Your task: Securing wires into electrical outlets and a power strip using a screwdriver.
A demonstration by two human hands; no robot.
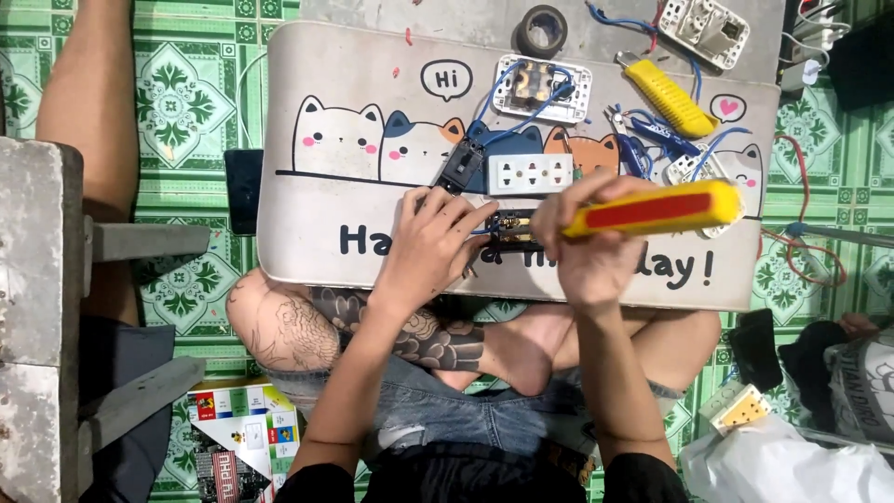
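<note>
Two hands over a cat-printed worktop (pixel 317 233). Right hand (pixel 596 247) closed around a yellow-and-red screwdriver (pixel 666 209), angled toward a small dark switch part (pixel 510 230). Left hand (pixel 430 244), fingers (pixel 461 219) curled, pinning that part against the worktop, probably to steady it.

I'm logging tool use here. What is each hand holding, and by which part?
The right hand grips a yellow-and-red screwdriver by the handle's near end. The left hand pinches a small dark electrical part at its left edge.
</note>
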